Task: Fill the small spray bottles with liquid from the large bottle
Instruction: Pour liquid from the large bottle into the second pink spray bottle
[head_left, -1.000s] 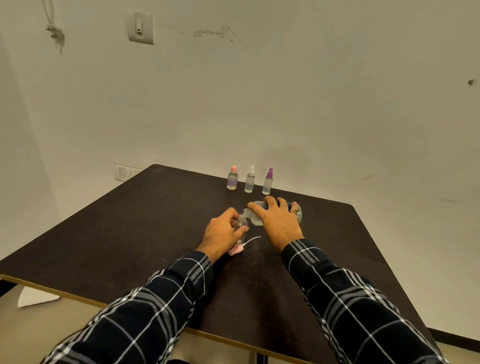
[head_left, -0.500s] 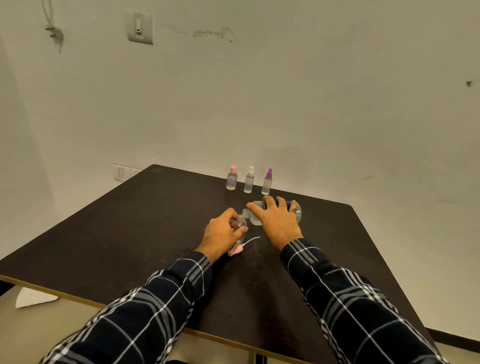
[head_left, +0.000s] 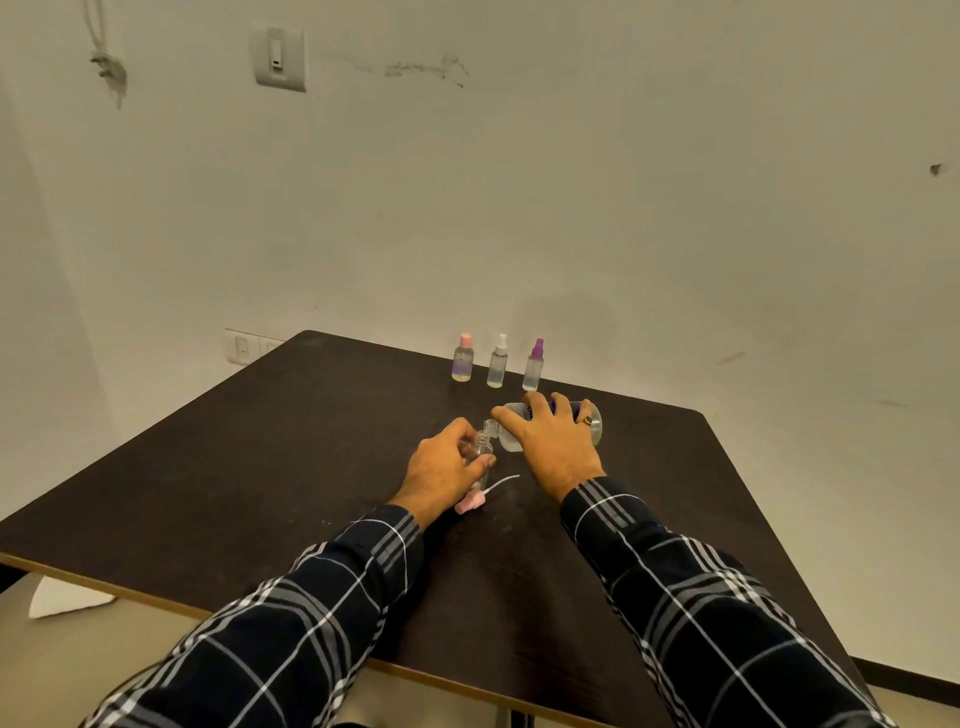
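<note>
A dark table (head_left: 260, 467) is being viewed from above, with both plaid-sleeved arms being stretched out over it.

Left of centre, a small bottle (head_left: 483, 448) with its top off is being held upright on the table by the left hand (head_left: 441, 467), whose fingers and thumb are being wrapped round its clear body. Just near of that hand, the bottle's pink cap (head_left: 470, 503) is lying on the table, its thin tube (head_left: 501, 482) being pointed to the right.

Right of the small bottle, the large bottle (head_left: 595, 423) is being tipped almost flat, its mouth being brought down to the small bottle's neck. It is being gripped from above by the right hand (head_left: 550, 447), fingers curled over its body. Whether liquid is flowing cannot be told, nor how full the small bottle is.

The pour itself appears to be the step being done. Since the neck is narrow, the tilt is best being raised only slightly, so that a thin stream is being fed in and nothing is being spilled over the fingers. The small bottle is best being pressed firmly down, and the level being watched so the pour is being stopped below the neck.

At the far edge, three capped bottles are being left standing: pink-topped (head_left: 462, 358), white-topped (head_left: 497, 361), purple-topped (head_left: 533, 365).
</note>
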